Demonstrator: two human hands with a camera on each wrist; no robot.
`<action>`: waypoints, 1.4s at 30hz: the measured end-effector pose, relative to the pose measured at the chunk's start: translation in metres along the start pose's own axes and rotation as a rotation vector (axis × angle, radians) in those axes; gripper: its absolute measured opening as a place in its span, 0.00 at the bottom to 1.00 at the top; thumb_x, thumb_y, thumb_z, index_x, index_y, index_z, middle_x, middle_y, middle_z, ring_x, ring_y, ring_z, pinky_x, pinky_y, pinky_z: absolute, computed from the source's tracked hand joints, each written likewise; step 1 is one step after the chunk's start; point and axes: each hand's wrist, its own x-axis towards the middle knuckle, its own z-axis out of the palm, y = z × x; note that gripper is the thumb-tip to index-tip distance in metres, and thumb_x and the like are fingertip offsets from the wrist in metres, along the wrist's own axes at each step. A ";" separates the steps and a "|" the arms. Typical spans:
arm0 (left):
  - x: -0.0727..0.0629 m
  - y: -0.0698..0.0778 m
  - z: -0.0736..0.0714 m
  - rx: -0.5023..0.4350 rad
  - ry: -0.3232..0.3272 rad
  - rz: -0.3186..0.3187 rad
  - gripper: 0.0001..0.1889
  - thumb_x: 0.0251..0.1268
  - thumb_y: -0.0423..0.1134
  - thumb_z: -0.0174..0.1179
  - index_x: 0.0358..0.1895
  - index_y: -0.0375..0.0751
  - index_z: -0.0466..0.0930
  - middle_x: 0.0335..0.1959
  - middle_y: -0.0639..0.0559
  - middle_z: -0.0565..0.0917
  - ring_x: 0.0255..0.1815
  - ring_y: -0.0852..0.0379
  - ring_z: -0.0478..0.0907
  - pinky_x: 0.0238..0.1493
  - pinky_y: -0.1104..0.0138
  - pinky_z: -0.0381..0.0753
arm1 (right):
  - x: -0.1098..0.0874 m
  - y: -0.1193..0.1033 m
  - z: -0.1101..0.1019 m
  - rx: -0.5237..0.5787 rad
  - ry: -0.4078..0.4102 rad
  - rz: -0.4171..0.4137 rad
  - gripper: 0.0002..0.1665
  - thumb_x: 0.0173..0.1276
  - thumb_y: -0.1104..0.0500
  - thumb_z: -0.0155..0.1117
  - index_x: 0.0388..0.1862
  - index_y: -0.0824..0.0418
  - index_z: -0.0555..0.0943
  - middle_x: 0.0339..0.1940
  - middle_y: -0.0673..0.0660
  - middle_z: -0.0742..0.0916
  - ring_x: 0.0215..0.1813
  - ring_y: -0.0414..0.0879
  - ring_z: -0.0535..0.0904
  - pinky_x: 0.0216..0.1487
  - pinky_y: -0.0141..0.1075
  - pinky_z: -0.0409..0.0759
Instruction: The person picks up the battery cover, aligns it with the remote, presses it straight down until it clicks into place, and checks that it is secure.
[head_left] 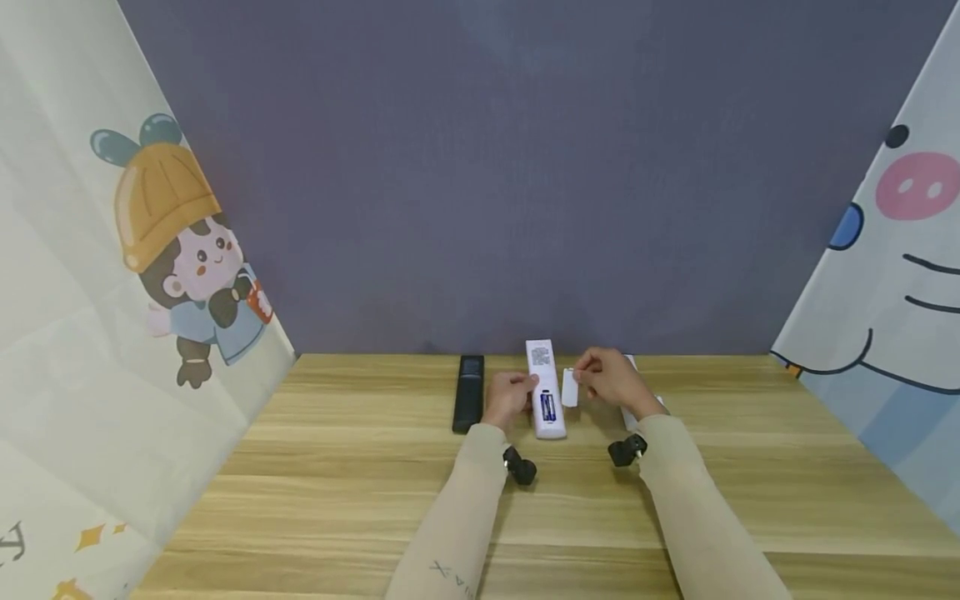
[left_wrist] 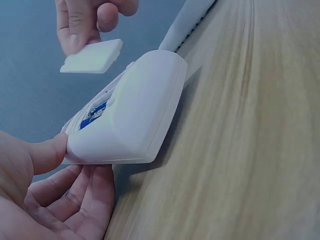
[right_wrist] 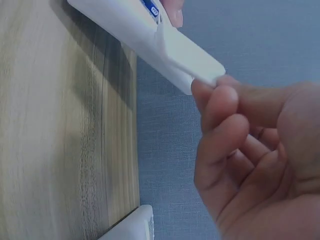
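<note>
My left hand (head_left: 510, 397) holds a white remote control (head_left: 542, 375) by its side edge, thumb on the back face and fingers beneath. Its back faces up, and blue batteries (head_left: 548, 407) lie in the uncovered compartment. In the left wrist view the remote's rounded end (left_wrist: 150, 105) is tilted over the wood. Between thumb and fingertip, my right hand (head_left: 611, 379) pinches one end of a white battery cover (head_left: 570, 388), just right of the remote. The cover (right_wrist: 192, 57) partly overlaps the remote in the right wrist view.
A black remote control (head_left: 469, 394) lies on the wooden table (head_left: 360, 467), left of my left hand. Another white object (head_left: 630, 421), partly hidden by my right hand and wrist, lies on the right. A dark grey panel (head_left: 480, 183) stands behind the table, with printed sheets on both sides.
</note>
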 end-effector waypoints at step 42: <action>0.009 0.009 0.006 0.007 0.034 0.010 0.11 0.71 0.38 0.65 0.47 0.33 0.89 0.41 0.44 0.89 0.35 0.59 0.81 0.40 0.64 0.85 | 0.016 -0.005 0.003 0.106 -0.138 -0.087 0.03 0.73 0.65 0.64 0.39 0.64 0.80 0.28 0.68 0.86 0.22 0.57 0.79 0.20 0.35 0.74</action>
